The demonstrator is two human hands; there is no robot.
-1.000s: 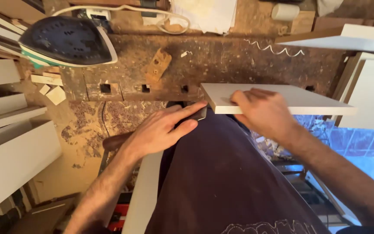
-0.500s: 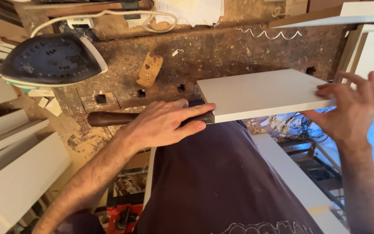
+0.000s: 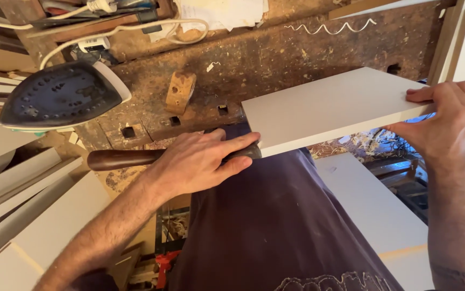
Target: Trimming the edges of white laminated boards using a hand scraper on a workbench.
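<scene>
Two hands work one white panel point(image 3: 329, 110), and what matters is how the tool in the left meets the panel's near left corner. At the far left edge of the workbench point(image 3: 275, 59) a clothes iron point(image 3: 60, 97) lies tipped up, its dark soleplate facing the camera, with white boards point(image 3: 33, 215) stacked below it off the bench. Next comes the dark wooden handle point(image 3: 122, 159) of a hand tool, its long axis running left to right along the bench's near edge. The left hand point(image 3: 200, 161) is closed over the tool's working end, fingers stretched flat toward the right, their tips touching the panel's near left corner; what sort of blade lies beneath the fingers cannot be told. A small wooden block point(image 3: 180, 91) sits just beyond that hand, on the bench near a row of square holes. The panel runs rightward and slightly away from the corner, lying flat, its left part over the bench's near edge and its right part out past the bench's right end. There the right hand point(image 3: 445, 121) pinches the panel's right end, thumb on top, fingers curled under. The left hand is nearer the worked corner; the right only steadies.
</scene>
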